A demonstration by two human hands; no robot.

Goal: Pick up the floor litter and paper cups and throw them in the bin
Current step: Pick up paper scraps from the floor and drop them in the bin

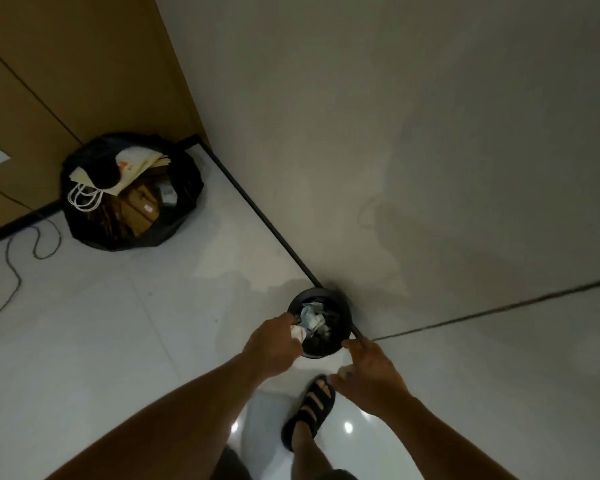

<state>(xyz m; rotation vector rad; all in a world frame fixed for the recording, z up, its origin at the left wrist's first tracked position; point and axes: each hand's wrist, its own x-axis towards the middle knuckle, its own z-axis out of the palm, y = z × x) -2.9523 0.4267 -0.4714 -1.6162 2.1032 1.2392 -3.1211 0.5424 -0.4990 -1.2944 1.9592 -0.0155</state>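
Head view shows one small round black bin (321,291) on the shiny white tile floor (118,323), right by the wall. It holds scrunched paper bits (310,315). Two bare hands reach to it. The left hand (274,344) has its fingers curled round one white paper wad (298,332), right at the bin's near rim. The right hand (371,372) is just beside the bin with fingers bent; I cannot tell if it holds anything. One foot in a black strappy sandal (310,407) stands below. In the corner sits one big black plastic bag (187,188) with cardboard and one paper bag (132,164) with white string handles. Its box label is too small to read. One thin cord (25,251) curls along the floor.
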